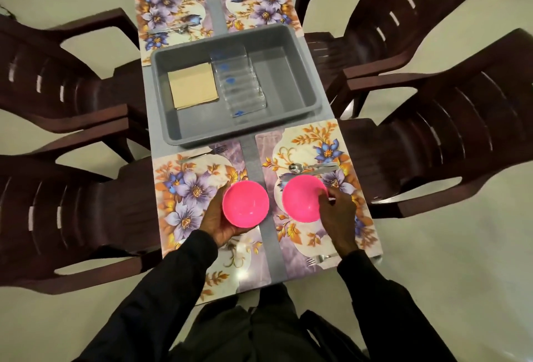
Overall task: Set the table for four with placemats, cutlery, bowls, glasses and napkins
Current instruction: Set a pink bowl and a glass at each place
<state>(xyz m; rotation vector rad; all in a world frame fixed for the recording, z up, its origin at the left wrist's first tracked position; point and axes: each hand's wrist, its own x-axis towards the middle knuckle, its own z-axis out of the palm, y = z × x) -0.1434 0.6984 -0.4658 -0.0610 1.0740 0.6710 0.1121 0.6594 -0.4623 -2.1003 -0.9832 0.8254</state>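
Two pink bowls hover over the near end of the table. My left hand (217,224) grips the left pink bowl (245,203) from below, over the inner edge of the near left placemat (184,188). My right hand (339,213) pinches the rim of the right pink bowl (301,197) above the near right placemat (346,159). A spoon (297,167) and other cutlery lie just beyond that bowl, and a fork (317,260) lies at the mat's near edge. Two more floral placemats (170,9) with cutlery cover the far end.
A grey tub (302,53) sits mid-table, holding stacked beige napkins (193,84) and a row of clear glasses (239,84) lying on their side. Dark brown plastic chairs (450,142) stand on both sides of the narrow table.
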